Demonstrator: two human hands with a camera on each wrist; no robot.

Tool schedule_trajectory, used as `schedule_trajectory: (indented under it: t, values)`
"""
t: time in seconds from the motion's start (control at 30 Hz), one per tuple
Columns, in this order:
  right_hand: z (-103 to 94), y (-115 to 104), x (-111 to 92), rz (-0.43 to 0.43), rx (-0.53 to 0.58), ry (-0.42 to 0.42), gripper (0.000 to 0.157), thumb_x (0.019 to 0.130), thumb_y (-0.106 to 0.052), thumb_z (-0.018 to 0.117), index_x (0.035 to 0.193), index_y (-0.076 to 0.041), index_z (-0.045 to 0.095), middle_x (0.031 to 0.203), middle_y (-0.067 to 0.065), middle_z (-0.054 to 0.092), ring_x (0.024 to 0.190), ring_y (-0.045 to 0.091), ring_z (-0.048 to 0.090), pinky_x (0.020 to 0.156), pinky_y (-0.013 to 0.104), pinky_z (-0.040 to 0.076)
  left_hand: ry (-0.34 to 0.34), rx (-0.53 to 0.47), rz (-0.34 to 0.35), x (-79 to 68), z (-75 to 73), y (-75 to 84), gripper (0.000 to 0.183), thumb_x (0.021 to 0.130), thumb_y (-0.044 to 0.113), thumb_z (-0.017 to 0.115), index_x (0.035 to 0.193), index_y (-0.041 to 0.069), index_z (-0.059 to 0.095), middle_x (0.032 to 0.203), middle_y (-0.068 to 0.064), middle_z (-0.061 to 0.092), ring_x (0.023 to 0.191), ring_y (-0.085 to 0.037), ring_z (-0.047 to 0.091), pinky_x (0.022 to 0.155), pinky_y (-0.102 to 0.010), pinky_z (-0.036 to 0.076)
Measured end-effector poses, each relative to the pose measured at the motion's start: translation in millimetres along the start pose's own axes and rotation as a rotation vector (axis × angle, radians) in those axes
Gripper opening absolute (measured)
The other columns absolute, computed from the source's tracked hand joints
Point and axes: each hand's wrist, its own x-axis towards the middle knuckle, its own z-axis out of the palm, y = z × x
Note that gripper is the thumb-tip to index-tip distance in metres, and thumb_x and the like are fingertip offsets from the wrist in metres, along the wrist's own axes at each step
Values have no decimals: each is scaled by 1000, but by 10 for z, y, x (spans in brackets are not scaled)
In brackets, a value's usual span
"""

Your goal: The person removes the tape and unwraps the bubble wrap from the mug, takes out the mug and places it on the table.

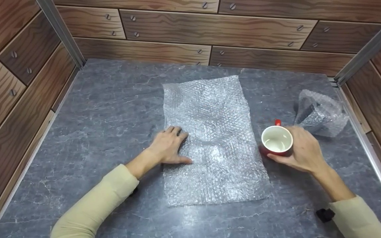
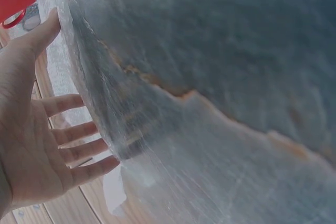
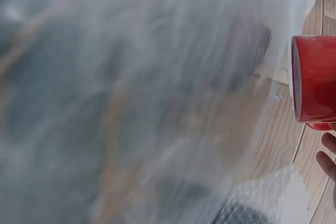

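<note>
A red mug [image 1: 277, 140] with a white inside is gripped by my right hand [image 1: 304, 148], upright, just right of the bubble wrap, its handle pointing away from me. In the right wrist view the red mug [image 3: 317, 80] shows at the right edge, with a few fingertips [image 3: 326, 163] beneath it. A sheet of bubble wrap [image 1: 210, 132] lies spread flat in the middle of the table. My left hand [image 1: 170, 145] rests on its left edge, fingers extended and thumb apart. The left wrist view shows the left hand [image 2: 42, 140] with its fingers straight and holding nothing.
Another piece of bubble wrap [image 1: 332, 115], wrapped around a dark object, sits at the right side of the grey marbled table [image 1: 111, 99]. Wood-patterned panels [image 1: 177, 28] stand at the back and both sides, with metal posts [image 1: 61, 31] at the corners.
</note>
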Motion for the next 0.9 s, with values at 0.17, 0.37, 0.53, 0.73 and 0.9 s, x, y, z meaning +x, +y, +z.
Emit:
schedule_trajectory:
  t: [0.17,0.37,0.53,0.73,0.9]
  values:
    - [-115,85,-109,73,-39,-19,88,60,-56,91,119,4,63,102,22,68,89,40,64,72,52,53,3,1,0,-5,-11,6,106,77,82,72,153,12,51,154,-23,52,141,-42,53,104,-58,57]
    - [-229,175,-258,157,-45,-35,86,55,-46,95,118,4,63,100,22,67,88,39,63,73,54,50,6,5,3,-8,-7,7,106,77,83,71,153,12,51,154,-23,52,141,-43,54,103,-59,58]
    - [-301,231,-381,185,-55,-31,83,53,-42,96,114,4,63,96,20,66,86,37,61,72,51,47,7,9,0,0,-7,11,106,77,82,72,153,12,51,154,-23,52,140,-42,54,103,-58,58]
    - [-383,249,-498,221,-53,-38,84,51,-38,98,115,3,63,97,18,66,88,34,61,72,52,47,-11,19,-5,2,-4,15,107,77,84,70,155,13,49,156,-22,51,142,-42,52,105,-57,57]
    - [-441,268,-558,239,-50,-46,86,50,-35,99,118,4,64,101,19,68,91,33,61,71,58,50,-10,23,-7,1,-5,20,107,77,84,70,155,14,49,156,-22,50,143,-42,52,105,-57,57]
